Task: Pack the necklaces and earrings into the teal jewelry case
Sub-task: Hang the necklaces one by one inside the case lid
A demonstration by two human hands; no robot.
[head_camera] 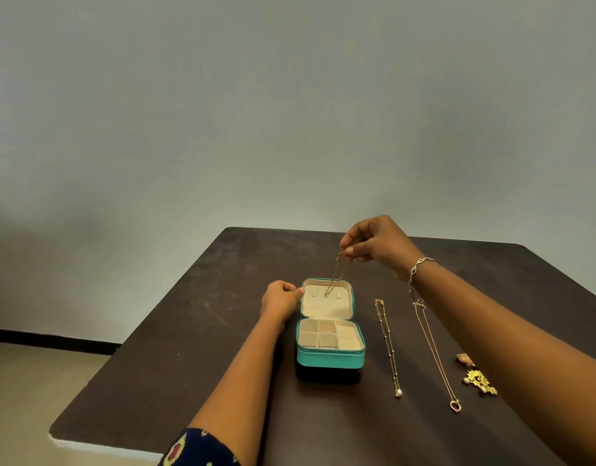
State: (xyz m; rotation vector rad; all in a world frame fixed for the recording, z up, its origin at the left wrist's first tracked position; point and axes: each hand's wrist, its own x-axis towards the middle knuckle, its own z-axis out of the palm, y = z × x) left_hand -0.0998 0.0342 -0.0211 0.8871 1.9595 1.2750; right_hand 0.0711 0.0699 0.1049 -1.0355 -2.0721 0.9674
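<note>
Head view: the step in hand is judged to be hanging the first necklace in the lid.

- The right grip [377, 243] is pinched together on the top end of a gold necklace [334, 275], held above the open teal jewelry case [330, 360].
- The chain hangs doubled, with its low end down at the lid [323, 307] lining by the small hooks [326, 295]. Contact with a hook cannot be told.
- The left grip [281, 299] is curled on the lid's left edge, so the lid is judged to be steadied.
- Nothing is made out in the tray compartments [328, 334], so most of the task is judged to be left.

Next move: the loop needs to be caught on one hook, then slack fed down slowly so the chain is not tangled. Fine aim is called for, as the hooks are small and set close together.

Waiting on the tabletop [205, 331], right of the case:
- pearl necklace [389, 344], nearest the case
- ring-pendant necklace [436, 354], apart from the pearl one
- earrings [479, 381], just beside the right forearm

Edges and room:
- The case is set mid-tabletop, well back from the near and far edges.
- Open room is seen left of the case, out to the left edge.
- The right side is crowded. The forearm passes over the laid-out pieces, so a low pull-back is judged likely to drag them.
</note>
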